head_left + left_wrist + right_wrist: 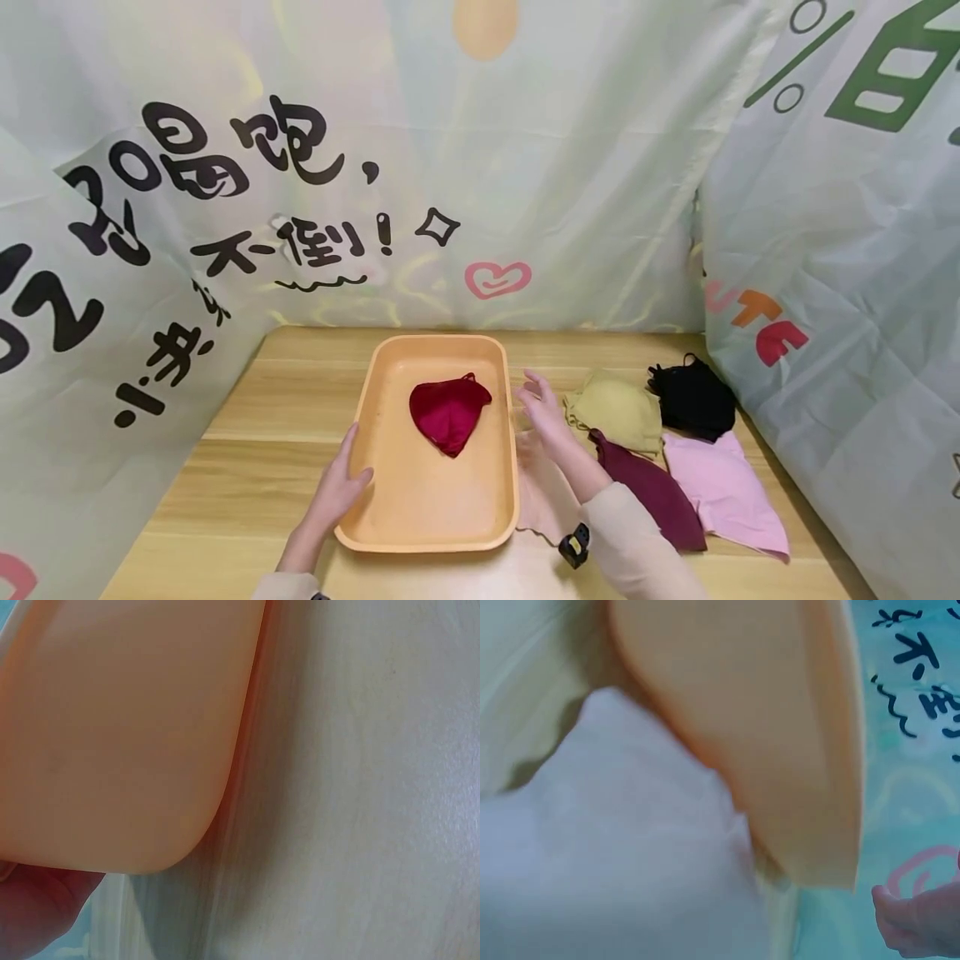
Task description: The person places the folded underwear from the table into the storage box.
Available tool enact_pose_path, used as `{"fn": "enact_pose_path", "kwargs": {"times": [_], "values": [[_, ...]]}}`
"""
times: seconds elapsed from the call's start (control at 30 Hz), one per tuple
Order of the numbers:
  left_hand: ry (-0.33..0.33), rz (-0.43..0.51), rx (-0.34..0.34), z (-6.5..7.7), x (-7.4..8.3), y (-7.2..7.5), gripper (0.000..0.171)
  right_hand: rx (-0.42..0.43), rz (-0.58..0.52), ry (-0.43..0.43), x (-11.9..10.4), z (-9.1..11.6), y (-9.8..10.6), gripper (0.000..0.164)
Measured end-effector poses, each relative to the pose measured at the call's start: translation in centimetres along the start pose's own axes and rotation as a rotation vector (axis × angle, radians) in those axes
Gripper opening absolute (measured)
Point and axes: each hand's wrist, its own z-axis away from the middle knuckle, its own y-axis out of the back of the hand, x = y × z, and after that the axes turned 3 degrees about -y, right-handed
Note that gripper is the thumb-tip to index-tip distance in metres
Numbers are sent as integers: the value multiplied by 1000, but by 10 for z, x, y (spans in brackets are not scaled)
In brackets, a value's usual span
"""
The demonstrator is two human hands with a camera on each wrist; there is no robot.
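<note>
An orange plastic tray (427, 521) lies on the wooden table, with a crimson folded bra (450, 414) inside it, toward the far half. My left hand (335, 490) holds the tray's left side, thumb over the rim and fingers along the outer wall. In the left wrist view, part of that hand (45, 907) shows at the tray's edge. Just beyond the tray's right rim, my right hand (551, 421) is raised with fingers spread and nothing in them. Below it lies a pale pink garment (542, 487), partly hidden by the forearm and lying against the tray.
Right of the tray lie a yellow-green folded bra (618, 412), a black garment with thin straps (693, 398), a maroon garment (656, 496) and a pink garment (723, 492). Printed curtains (585, 208) enclose the table (247, 467) at the back and both sides.
</note>
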Motion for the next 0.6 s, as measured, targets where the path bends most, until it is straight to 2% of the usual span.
{"fn": "enact_pose_path", "kwargs": {"times": [0.13,0.27,0.4,0.6], "values": [[-15,-13,2,1,1,0,80,59,102,44,7,5,16,52],[-12,7,-4,1,1,0,80,82,195,36,14,9,31,52],[7,25,-5,1,0,0,81,76,286,48,21,15,42,51],[-21,-6,3,1,0,-1,80,40,486,53,33,23,56,51]]}}
